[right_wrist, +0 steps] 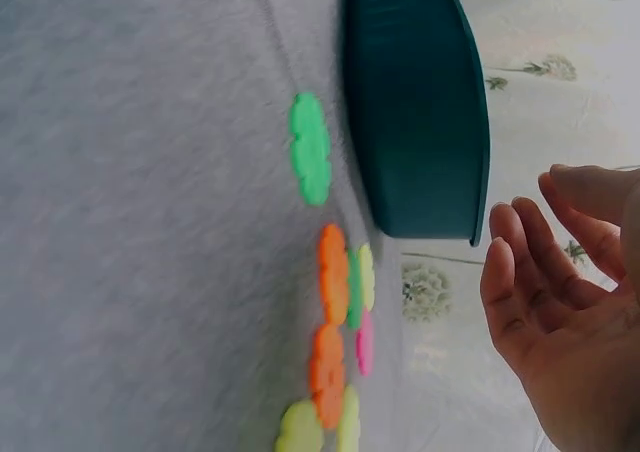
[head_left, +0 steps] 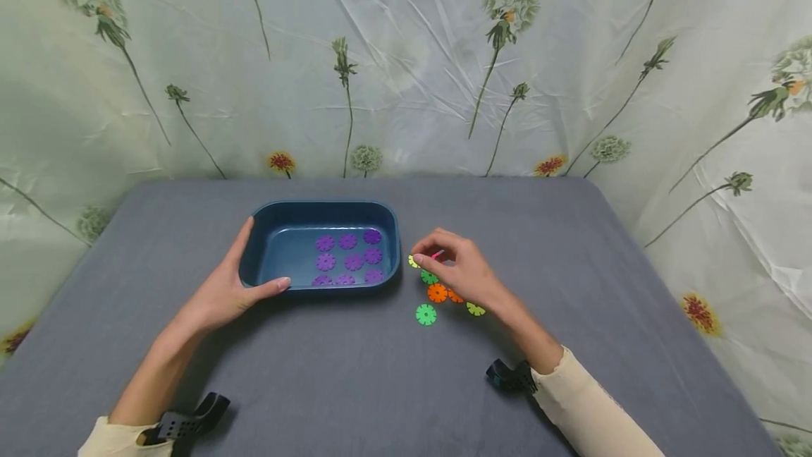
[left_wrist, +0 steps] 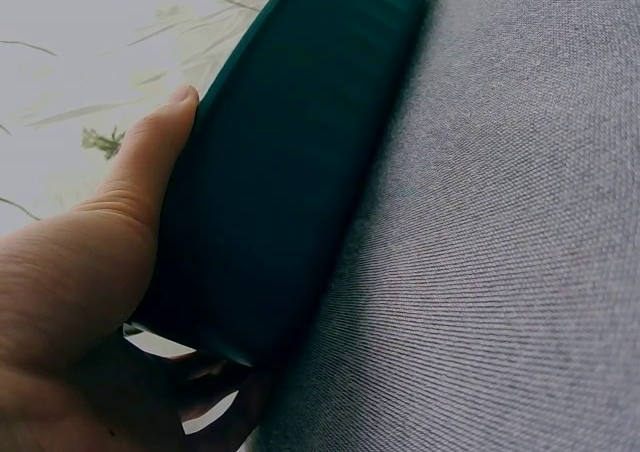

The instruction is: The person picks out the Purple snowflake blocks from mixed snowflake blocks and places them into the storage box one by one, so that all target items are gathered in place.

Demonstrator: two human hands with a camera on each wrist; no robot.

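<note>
My left hand grips the left end of a blue rectangular basin, thumb on the near rim. The left wrist view shows that thumb against the basin's dark side wall. Several notched purple discs lie inside the basin, towards its right. My right hand hovers right of the basin with relaxed, bent fingers, above loose discs. Nothing shows between its fingers in the right wrist view. Under and near it are green, orange, yellow and pink discs.
A grey cloth covers the table. Behind it hangs a pale curtain with a dandelion print. Black straps with small devices sit on the left wrist and the right wrist.
</note>
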